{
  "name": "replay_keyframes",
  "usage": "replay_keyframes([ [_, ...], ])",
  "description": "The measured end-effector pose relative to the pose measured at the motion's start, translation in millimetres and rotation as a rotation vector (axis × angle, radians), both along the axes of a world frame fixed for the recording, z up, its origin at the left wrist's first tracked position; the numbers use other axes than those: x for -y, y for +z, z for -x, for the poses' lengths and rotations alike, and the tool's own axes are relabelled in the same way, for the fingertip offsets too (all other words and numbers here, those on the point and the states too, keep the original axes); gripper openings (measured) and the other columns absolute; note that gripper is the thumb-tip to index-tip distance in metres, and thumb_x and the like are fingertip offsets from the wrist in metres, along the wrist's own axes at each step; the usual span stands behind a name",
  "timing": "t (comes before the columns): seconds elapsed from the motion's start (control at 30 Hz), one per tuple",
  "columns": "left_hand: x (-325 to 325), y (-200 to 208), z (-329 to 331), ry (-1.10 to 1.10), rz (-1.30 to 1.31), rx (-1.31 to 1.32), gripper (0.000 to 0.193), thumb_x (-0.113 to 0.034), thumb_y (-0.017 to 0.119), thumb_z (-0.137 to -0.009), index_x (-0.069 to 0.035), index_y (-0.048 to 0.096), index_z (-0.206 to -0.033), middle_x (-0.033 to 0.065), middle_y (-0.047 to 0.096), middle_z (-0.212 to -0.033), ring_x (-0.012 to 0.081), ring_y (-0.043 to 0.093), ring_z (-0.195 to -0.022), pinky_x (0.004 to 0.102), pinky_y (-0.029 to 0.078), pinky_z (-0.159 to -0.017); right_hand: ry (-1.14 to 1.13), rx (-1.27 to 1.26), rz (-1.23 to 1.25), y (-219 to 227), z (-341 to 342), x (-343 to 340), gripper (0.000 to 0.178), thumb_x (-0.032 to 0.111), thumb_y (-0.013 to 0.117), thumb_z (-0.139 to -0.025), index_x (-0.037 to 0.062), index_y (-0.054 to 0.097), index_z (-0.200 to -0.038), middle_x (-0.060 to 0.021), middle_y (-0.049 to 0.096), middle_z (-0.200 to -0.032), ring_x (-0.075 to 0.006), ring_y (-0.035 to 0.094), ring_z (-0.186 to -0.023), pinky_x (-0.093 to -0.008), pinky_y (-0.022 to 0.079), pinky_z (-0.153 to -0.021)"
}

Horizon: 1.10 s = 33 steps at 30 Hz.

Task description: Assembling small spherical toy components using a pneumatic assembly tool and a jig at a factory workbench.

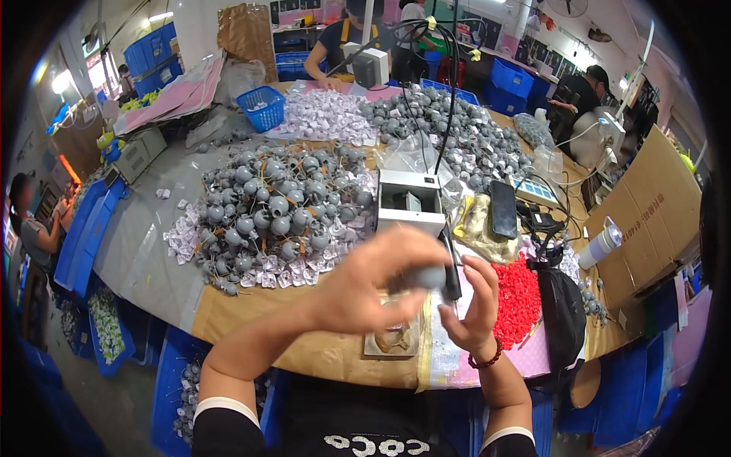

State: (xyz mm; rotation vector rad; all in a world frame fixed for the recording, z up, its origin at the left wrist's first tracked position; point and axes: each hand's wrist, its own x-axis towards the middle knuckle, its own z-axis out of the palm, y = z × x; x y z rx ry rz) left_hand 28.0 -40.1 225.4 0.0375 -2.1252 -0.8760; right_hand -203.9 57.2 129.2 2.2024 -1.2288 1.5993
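My left hand [384,282], blurred by motion, is curled round a smooth grey ball-shaped part [426,279], which is smeared too. Facing it, my right hand [476,305] has its thumb and fingers apart, and I see nothing between them. In the gap between the hands stands a slim black stick-like tool [452,280], close to my right fingertips. Behind the hands is a white and grey box-shaped device [411,199] with an open front. Below my left hand, a small square tray [392,343] with a brownish content lies at the near table edge.
Grey ball parts with wires [278,202] are heaped at left, white pieces [327,114] and more grey balls [472,137] behind. Red pieces [518,305], a phone [502,209] and a black bag [560,316] lie right. Cables [449,91] hang overhead. A person [339,46] works opposite.
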Motion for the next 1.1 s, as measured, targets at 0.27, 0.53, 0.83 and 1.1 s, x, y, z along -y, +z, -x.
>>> replay_keyframes([
  [0.27,-49.3,-83.1,-35.1,-0.319,-0.815,0.07,0.048,-0.002,0.066,-0.089,-0.001,0.054,-0.136,0.0146,0.051,-0.139,0.0221,0.056,-0.126,0.0382,0.045,-0.108,0.721,0.85,-1.183,-44.1,-15.5,-27.0,0.028,0.011,0.062,-0.103,-0.0006,0.062,-0.128,-0.0088,0.071,-0.103,-0.0166,0.069,-0.084,-0.0291,0.057,-0.074],
  [0.53,-75.7,-162.5,-54.8,-0.077,-1.07,0.013,0.035,-0.005,0.068,-0.092,-0.003,0.058,-0.127,0.0075,0.059,-0.127,0.0156,0.057,-0.12,0.0322,0.045,-0.104,0.533,0.827,-1.656,-81.2,-17.3,-33.7,0.027,0.018,0.061,-0.105,0.005,0.069,-0.127,-0.001,0.072,-0.09,-0.0033,0.051,-0.061,-0.0194,0.039,-0.051],
  [0.83,-84.3,-213.2,-42.7,0.354,-0.52,0.339,0.034,-0.005,0.075,-0.086,-0.004,0.062,-0.118,0.0136,0.061,-0.121,0.0299,0.062,-0.113,0.0366,0.051,-0.095,0.063,-0.229,-0.625,-107.8,-24.7,-2.0,0.014,0.007,0.071,-0.085,0.0066,0.072,-0.099,-0.0088,0.066,-0.084,-0.0279,0.067,-0.074,-0.0379,0.055,-0.063],
  [1.1,-83.7,-213.2,-29.7,0.352,-0.369,0.449,0.031,-0.012,0.074,-0.088,-0.007,0.064,-0.117,0.014,0.057,-0.125,0.0347,0.062,-0.112,0.0413,0.053,-0.093,0.016,-0.565,-0.501,-116.3,-24.0,7.5,0.029,0.009,0.067,-0.078,0.007,0.069,-0.107,-0.008,0.063,-0.099,-0.0242,0.063,-0.085,-0.035,0.055,-0.063],
])
